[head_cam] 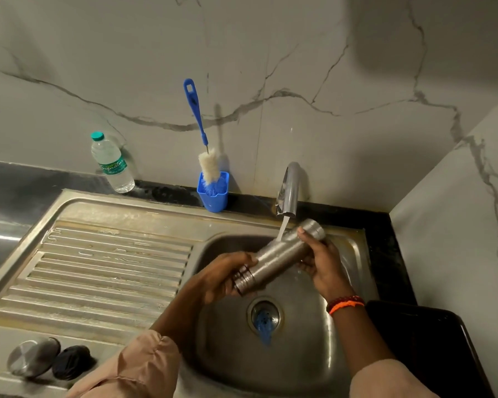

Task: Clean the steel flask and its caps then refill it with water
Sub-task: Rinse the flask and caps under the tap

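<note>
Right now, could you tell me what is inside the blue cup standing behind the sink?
The blue cup holds a bottle brush standing upright, white bristles above the rim, blue ones inside. The cup wall hides the brush tip and the cup's bottom.

Left hand (224, 275) hides the flask (282, 254) mouth.
</note>
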